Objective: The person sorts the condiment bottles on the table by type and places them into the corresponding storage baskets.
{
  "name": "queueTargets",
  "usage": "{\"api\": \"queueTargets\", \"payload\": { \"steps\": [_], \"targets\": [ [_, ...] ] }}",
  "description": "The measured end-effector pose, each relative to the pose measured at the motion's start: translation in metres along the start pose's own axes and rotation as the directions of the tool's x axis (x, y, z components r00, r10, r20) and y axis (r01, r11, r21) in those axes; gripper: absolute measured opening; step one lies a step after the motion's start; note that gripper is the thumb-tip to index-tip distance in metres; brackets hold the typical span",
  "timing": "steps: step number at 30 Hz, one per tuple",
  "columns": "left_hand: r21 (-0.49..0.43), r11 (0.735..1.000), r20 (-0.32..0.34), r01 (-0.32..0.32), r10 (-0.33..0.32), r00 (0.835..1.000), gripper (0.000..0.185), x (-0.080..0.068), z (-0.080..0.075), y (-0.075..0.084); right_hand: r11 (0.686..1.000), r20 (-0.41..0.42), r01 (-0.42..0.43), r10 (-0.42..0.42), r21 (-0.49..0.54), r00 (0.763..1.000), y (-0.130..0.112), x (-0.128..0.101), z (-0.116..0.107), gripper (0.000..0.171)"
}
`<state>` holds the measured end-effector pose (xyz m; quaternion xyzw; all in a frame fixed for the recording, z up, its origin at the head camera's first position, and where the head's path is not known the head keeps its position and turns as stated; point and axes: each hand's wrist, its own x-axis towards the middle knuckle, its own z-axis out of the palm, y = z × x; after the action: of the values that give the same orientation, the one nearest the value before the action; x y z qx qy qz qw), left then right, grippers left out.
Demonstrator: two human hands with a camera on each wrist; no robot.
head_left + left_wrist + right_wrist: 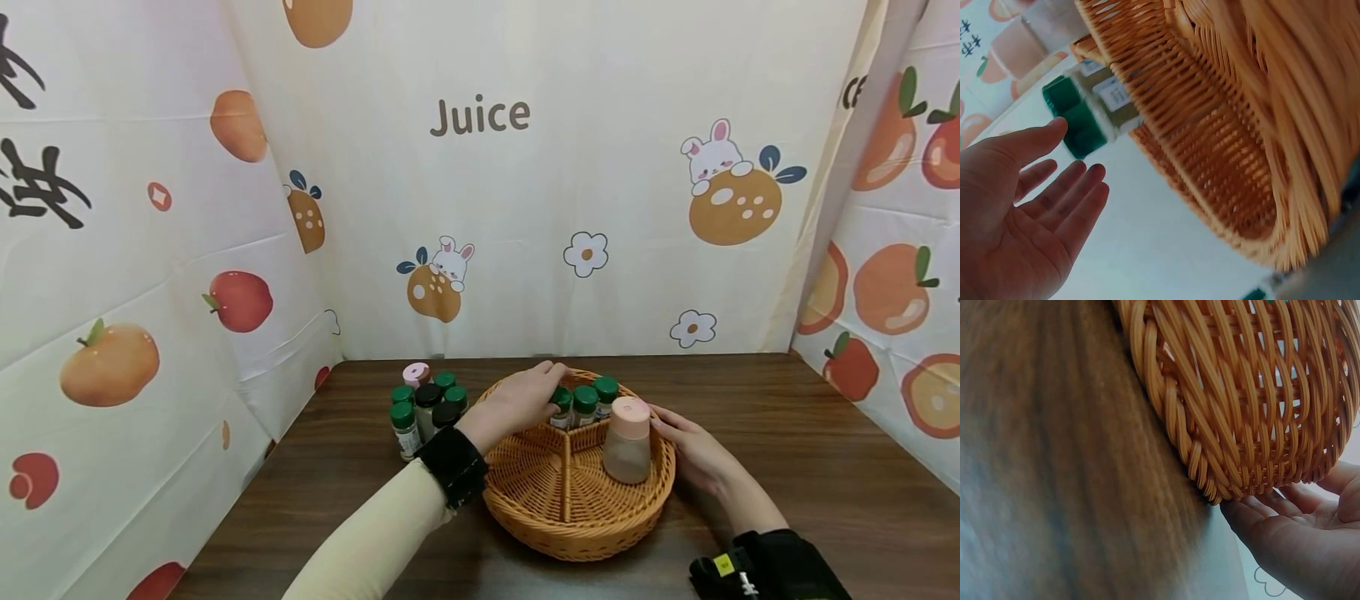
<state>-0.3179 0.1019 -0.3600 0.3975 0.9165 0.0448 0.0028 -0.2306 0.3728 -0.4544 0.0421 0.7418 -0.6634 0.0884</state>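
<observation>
In the head view my left hand is over the far left part of a round wicker basket. Beside it are small jars with green caps in the back compartment. The left wrist view has this hand with fingers spread loosely and the thumb tip at a green cap. My right hand rests against the basket's outer right side. Its fingers lie along the woven wall, partly hidden behind it. A frosted jar with a pink cap stands in the right compartment.
Left of the basket stands a cluster of jars with green and black caps, plus one pink-capped bottle. A brown wooden table lies under everything. Printed curtains enclose the back and sides.
</observation>
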Motion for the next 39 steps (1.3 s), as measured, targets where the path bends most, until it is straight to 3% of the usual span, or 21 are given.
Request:
{"api": "queueTargets", "payload": {
  "steps": [12,25,39],
  "targets": [
    [0.056,0.998,-0.083,-0.003,0.008,0.997,0.042,-0.046,-0.022,-0.034,1.0,0.011,0.0,0.0,-0.003,1.0,0.001,0.0,-0.002,0.07],
    [0.013,1.0,-0.202,0.006,-0.004,0.979,0.027,-0.102,-0.042,-0.065,1.0,0.028,-0.02,0.02,-0.004,0.999,0.0,-0.001,-0.003,0.076],
    [-0.112,0.985,-0.248,0.135,-0.159,0.956,0.026,-0.133,-0.055,-0.11,1.0,0.022,-0.007,0.007,-0.018,1.0,0.002,0.001,-0.003,0.072]
  ]
}}
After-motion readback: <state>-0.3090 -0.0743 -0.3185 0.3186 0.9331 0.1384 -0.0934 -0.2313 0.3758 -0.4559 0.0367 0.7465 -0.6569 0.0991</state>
